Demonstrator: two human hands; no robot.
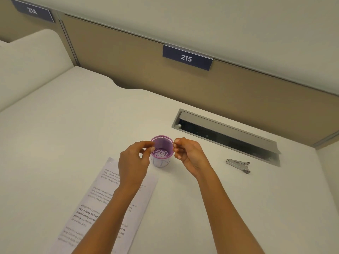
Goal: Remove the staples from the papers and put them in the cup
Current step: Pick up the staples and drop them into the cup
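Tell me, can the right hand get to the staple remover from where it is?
Probably yes. The staple remover lies alone on the desk to the right of the right hand, with bare desk between them; the cup is on the hand's other side.

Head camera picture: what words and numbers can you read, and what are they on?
"215": dark sign, middle.
"214": another dark sign, far left, slightly blurred.
"Village life is a peaceful way of living": paper; its other print is too small or blurred.
Blue marks on the cup: unreadable.
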